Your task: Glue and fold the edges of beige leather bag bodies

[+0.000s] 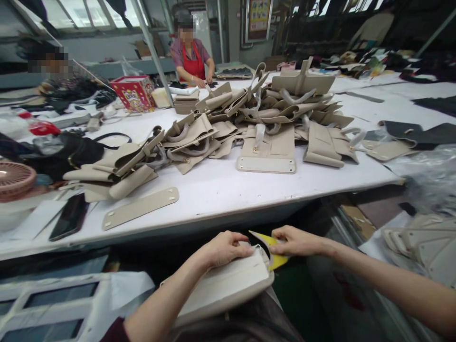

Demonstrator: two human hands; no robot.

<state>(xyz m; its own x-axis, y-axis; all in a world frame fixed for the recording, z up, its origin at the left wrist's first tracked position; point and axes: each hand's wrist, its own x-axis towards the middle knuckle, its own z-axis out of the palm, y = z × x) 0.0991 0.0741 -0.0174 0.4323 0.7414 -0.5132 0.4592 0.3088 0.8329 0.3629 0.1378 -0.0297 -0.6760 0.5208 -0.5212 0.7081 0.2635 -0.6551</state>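
On my lap rests a beige handbag body [231,280], lying on its side with a pale panel facing up. My left hand [228,249] lies over its upper edge, fingers curled onto it. At the bag's right end, my right hand [297,241] pinches a thin yellow piece [278,260], pointed at its upper left and with a curved edge. The yellow piece is against or very close to the bag's corner; actual contact I cannot make out. Part of the bag is hidden under my left forearm.
Ahead, a white table [213,194] carries a heap of beige bag parts [263,109], a loose beige strip [140,207] and a phone [70,216]. Clear plastic [431,175] and stacked pieces [416,247] lie at right. A person in a red apron [192,61] works across the table.
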